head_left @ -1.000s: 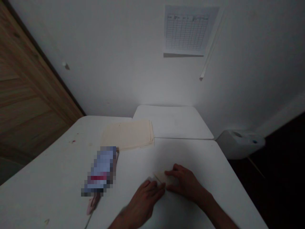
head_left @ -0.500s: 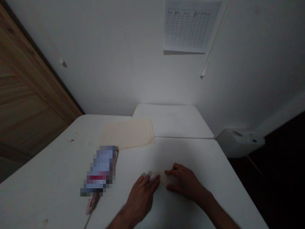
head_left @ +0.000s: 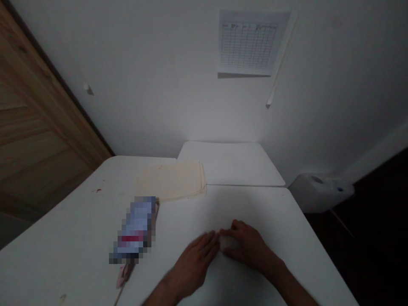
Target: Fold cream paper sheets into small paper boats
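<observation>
A small, thin, pale piece [head_left: 230, 243] lies on the white table between my hands; its kind is too dim to tell. My left hand [head_left: 200, 257] is flat with its fingers stretched out, their tips at the piece's left edge. From the other side my right hand [head_left: 250, 244] holds the piece down, index finger at its far edge and thumb at its near edge. My right palm hides part of it.
Thin cream sheets [head_left: 170, 180] are stacked behind my left hand. Left of it lies a pixelated blue item [head_left: 137, 229] with a red band. A white plastic container [head_left: 318, 193] stands beyond the table's right edge. A printed chart [head_left: 248, 44] hangs on the wall.
My left hand has slid slightly right and away from me, covering the left part of the pale piece; its fingers are now straighter. My right hand has barely moved.
</observation>
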`<state>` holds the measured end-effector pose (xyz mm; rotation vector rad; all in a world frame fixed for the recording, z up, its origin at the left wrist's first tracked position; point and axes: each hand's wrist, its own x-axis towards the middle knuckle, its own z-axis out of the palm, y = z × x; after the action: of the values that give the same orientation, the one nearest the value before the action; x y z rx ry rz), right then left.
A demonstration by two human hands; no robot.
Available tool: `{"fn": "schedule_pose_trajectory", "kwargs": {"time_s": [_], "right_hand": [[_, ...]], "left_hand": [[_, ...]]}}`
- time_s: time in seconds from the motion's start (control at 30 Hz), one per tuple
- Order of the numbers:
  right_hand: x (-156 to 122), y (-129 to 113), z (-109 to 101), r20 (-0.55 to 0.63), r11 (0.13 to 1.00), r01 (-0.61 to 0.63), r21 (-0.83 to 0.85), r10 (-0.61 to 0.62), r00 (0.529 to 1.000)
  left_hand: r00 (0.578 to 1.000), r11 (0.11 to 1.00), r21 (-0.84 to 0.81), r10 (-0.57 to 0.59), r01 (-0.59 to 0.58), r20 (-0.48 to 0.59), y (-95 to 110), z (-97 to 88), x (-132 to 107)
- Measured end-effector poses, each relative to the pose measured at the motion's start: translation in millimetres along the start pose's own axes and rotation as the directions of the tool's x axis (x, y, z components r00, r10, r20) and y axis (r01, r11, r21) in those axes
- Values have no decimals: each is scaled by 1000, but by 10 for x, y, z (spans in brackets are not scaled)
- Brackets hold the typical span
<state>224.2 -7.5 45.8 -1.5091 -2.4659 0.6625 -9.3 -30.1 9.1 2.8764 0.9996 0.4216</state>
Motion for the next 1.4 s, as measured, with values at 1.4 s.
{"fn": "schedule_pose_trajectory", "kwargs": {"time_s": [1.4], "right_hand": [[-270, 330, 422, -509, 974, -103, -200, -13, 861]], "left_hand": [[907, 918, -104, -394, 381, -149, 192, 109, 352]]}}
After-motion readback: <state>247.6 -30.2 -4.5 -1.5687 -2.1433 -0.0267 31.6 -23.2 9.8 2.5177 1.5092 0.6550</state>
